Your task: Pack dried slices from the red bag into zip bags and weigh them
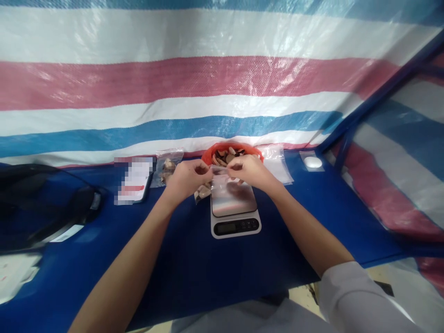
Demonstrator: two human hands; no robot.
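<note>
My left hand [189, 178] and my right hand [251, 171] pinch the top edge of a clear plastic zip bag [219, 175] from both sides. Between them the bag hangs over the steel plate of a white digital kitchen scale [236, 229]; whether it touches the plate I cannot tell. Just behind my hands lies an open red plastic bag [258, 151] filled with brown and pale slices [225, 156], perhaps dried mushrooms. Partly hidden by my left hand, a small clear bag of pale pieces [203, 192] rests against the scale's left side.
Left of my hands are another clear bag with brownish pieces [168, 169] and a phone [135, 180]. Flat clear bags [279, 164] and a small packet with a white round thing [312, 162] lie right. Black straps [79, 208] are far left. Striped sheeting [208, 78] hangs behind the blue table [222, 273].
</note>
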